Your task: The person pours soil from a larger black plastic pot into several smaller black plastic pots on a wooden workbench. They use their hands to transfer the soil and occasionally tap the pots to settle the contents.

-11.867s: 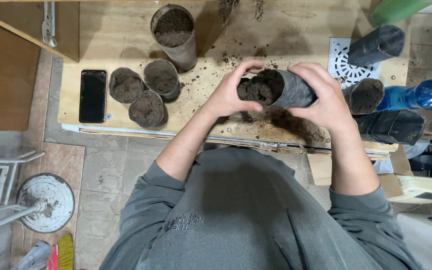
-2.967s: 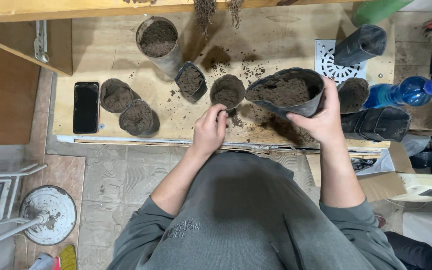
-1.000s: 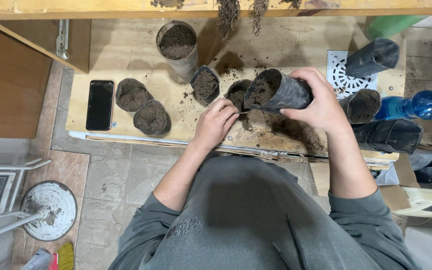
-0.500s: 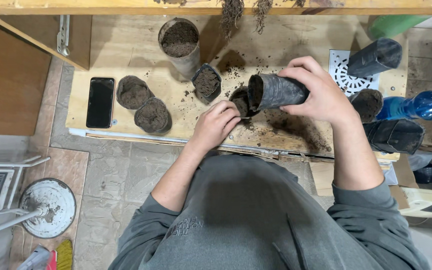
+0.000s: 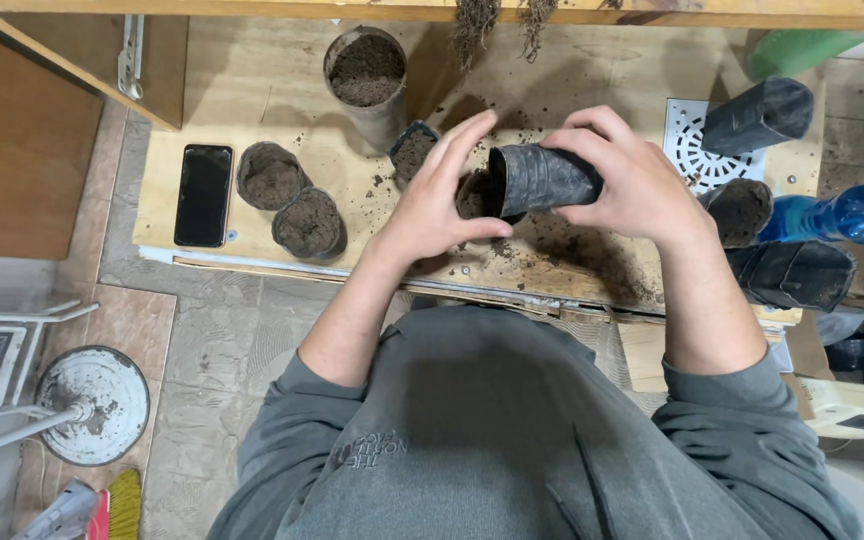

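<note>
On the soil-strewn plywood board, several black plastic grow bags of dark soil stand filled, while the right hand grips a tipped soft black bag and the left hand cups fingers at its mouth, filling seemingly unfinished.

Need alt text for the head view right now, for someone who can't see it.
Seen from above, a person's right hand holds a black grow bag tipped on its side over a soil-strewn wooden board, while the left hand cups its open mouth. Soil-filled bags, a tall soil-filled pot and a phone lie to the left.
</note>
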